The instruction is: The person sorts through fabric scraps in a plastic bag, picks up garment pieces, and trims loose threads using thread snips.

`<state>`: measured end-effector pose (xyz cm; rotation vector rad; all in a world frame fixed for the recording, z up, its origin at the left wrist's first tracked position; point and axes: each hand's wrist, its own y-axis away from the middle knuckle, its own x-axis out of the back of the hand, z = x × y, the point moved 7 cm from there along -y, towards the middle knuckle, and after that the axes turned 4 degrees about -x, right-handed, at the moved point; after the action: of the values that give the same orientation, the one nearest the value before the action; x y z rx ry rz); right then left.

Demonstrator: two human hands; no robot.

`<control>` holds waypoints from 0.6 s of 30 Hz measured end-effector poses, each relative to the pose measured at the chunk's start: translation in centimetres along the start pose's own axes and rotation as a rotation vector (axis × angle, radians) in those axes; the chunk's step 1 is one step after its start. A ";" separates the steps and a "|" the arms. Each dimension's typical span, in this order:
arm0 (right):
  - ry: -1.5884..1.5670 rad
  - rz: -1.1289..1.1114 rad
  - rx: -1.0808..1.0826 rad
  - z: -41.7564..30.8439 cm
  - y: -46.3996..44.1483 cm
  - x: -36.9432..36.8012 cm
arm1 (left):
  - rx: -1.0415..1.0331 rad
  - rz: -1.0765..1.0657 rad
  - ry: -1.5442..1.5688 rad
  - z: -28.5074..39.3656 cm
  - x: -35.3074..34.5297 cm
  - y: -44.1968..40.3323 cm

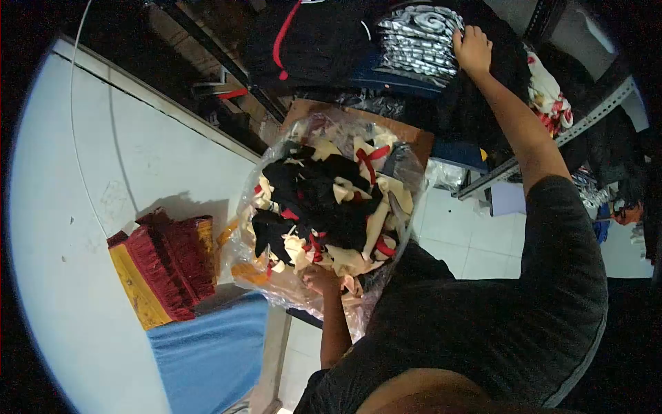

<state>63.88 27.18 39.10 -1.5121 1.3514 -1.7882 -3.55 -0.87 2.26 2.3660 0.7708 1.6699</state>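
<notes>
A clear plastic bag stands in the middle of the head view, full of black, cream and red fabric scraps. At its near edge is my left hand, fingers curled on the plastic just below some cream scraps; the fingertips are partly hidden. My right arm reaches up to the shelf. There my right hand rests with fingers apart against the right side of a stack of folded silver-and-black patterned cloth.
Black cloth with a red strip lies left of the stack. A metal shelf post slants on the right, near floral cloth. Maroon-and-yellow fabric and blue cloth lie on the white surface at left.
</notes>
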 end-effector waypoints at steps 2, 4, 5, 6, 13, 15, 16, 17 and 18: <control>-0.035 0.015 -0.001 0.2 0.1 -0.2 | -0.019 -0.034 0.022 -0.8 -1.7 -0.7; -0.004 -0.073 -0.020 0.8 0.3 -1.3 | -0.127 0.145 0.341 -1.5 -1.8 -1.0; -0.042 -0.063 0.013 0.6 0.1 -0.8 | -0.129 0.123 0.338 -2.5 -2.1 -1.3; -0.045 -0.090 -0.039 -0.2 -0.2 0.5 | -0.177 0.043 0.652 -3.2 -2.4 -1.7; -0.027 -0.095 -0.114 -1.9 -0.5 2.9 | -0.037 0.898 1.028 -1.9 16.2 7.3; -0.041 -0.106 -0.120 -1.8 -0.6 2.8 | -0.141 0.831 1.076 1.3 20.0 8.0; -0.044 -0.113 -0.120 -1.9 -0.7 2.9 | -0.245 0.782 0.958 3.8 21.5 7.7; -0.046 -0.124 -0.119 -1.9 -0.6 3.0 | -0.344 0.728 0.838 6.0 22.3 7.0; -0.045 -0.150 -0.125 -1.8 -0.6 2.6 | -0.344 0.717 0.838 6.8 22.0 5.8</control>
<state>61.57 25.97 41.03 -1.7514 1.3832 -1.7744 10.06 5.98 20.53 1.7305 -0.3823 2.8368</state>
